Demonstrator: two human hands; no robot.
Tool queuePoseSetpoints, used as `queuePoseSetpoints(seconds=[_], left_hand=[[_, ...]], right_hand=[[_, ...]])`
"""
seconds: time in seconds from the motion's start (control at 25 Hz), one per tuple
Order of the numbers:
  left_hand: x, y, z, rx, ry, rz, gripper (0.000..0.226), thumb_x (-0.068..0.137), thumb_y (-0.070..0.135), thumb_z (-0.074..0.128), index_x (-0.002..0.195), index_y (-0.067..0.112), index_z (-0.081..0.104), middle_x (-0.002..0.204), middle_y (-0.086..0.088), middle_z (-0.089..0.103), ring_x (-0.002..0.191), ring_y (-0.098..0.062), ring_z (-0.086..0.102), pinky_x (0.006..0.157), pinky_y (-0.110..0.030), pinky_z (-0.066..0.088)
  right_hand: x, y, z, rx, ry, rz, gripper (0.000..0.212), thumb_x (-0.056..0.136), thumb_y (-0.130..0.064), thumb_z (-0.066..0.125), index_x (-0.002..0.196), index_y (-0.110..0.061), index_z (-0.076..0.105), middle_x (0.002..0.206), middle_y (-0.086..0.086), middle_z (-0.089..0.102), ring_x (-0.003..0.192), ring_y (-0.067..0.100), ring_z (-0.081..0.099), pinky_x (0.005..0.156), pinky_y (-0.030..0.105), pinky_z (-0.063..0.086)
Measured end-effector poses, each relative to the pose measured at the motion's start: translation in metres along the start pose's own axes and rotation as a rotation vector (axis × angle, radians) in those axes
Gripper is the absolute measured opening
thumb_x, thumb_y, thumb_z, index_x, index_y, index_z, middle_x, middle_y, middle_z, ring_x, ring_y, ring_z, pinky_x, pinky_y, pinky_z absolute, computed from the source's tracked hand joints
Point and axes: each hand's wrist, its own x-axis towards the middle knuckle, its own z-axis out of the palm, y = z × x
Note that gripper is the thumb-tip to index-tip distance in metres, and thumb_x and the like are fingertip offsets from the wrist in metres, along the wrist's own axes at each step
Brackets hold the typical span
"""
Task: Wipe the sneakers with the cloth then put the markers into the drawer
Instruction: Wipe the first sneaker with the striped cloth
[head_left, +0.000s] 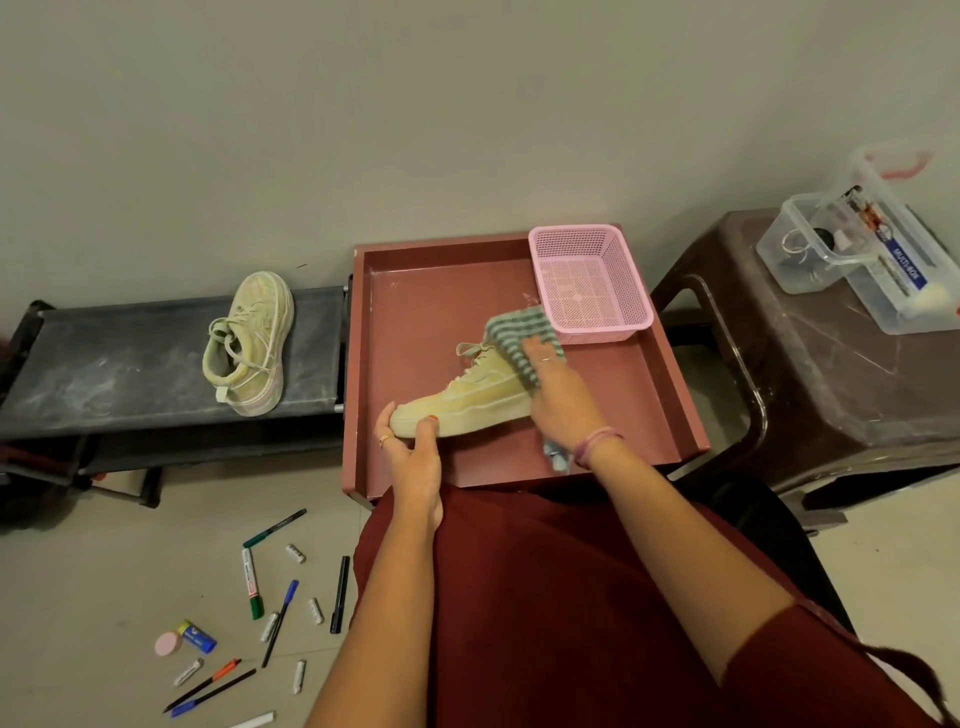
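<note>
A pale yellow sneaker (470, 397) lies on its side inside the open reddish drawer (358, 364). My left hand (413, 452) grips its toe, thumb on top. My right hand (558, 402) presses a green-and-white striped cloth (511, 332) against the sneaker's ankle end, and a tail of the cloth hangs below my wrist. A second, dirtier sneaker (252, 345) sits on the black shoe rack (104, 364) to the left. Several markers and pens (252, 582) lie scattered on the floor at lower left.
A pink mesh basket (592, 283) stands in the drawer's far right corner. A brown plastic stool (831, 364) at the right carries clear plastic boxes (857, 254). Caps, a glue stick (197, 636) and a pink round eraser (168, 644) lie among the markers. My lap fills the foreground.
</note>
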Motion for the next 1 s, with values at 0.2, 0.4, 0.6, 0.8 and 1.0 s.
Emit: queuePoseSetpoints(seconds=[0.2,0.4,0.6,0.8,1.0], left_hand=[[-0.001,0.000,0.000,-0.003,0.013,0.049,0.045,0.092,0.011,0.056,0.129,0.028,0.037,0.114,-0.004,0.056,0.098,-0.014,0.055,0.093,-0.036,0.047],[0.001,-0.003,0.001,-0.020,0.025,0.052,0.047,0.092,0.012,0.058,0.133,0.026,0.038,0.112,-0.001,0.057,0.099,-0.014,0.055,0.094,-0.036,0.046],[0.003,-0.003,0.001,-0.010,0.017,0.043,0.048,0.093,0.014,0.057,0.135,0.026,0.036,0.114,-0.002,0.056,0.104,-0.018,0.055,0.099,-0.043,0.045],[0.003,-0.006,0.000,-0.020,0.007,0.056,0.044,0.094,0.012,0.056,0.129,0.029,0.037,0.112,-0.004,0.058,0.103,-0.019,0.057,0.094,-0.038,0.047],[0.007,-0.006,0.001,0.013,0.005,0.047,0.045,0.093,0.016,0.057,0.131,0.029,0.037,0.114,-0.001,0.058,0.104,-0.018,0.056,0.096,-0.041,0.046]], right_hand=[[-0.010,-0.025,0.057,-0.336,-0.091,-0.172,0.075,0.087,0.008,0.039,0.150,-0.006,0.002,0.159,0.010,-0.003,0.147,0.024,-0.006,0.118,0.039,-0.003],[-0.003,0.000,0.049,-0.498,-0.018,-0.296,0.065,0.088,0.001,0.011,0.151,-0.009,0.003,0.160,0.007,0.002,0.147,0.021,0.002,0.119,0.037,0.000],[0.007,-0.019,0.056,-0.443,0.011,-0.096,0.061,0.096,0.002,0.024,0.150,-0.007,-0.001,0.159,0.010,-0.004,0.147,0.024,-0.005,0.119,0.041,-0.002],[-0.050,0.004,0.087,-0.331,-0.035,-0.314,0.066,0.085,-0.007,0.004,0.151,-0.010,-0.002,0.158,0.006,-0.013,0.147,0.022,-0.005,0.120,0.041,0.008],[-0.042,0.016,0.079,-0.318,0.046,-0.137,0.074,0.083,0.008,0.023,0.149,-0.008,-0.007,0.157,0.009,-0.013,0.146,0.026,-0.006,0.119,0.045,0.013]])
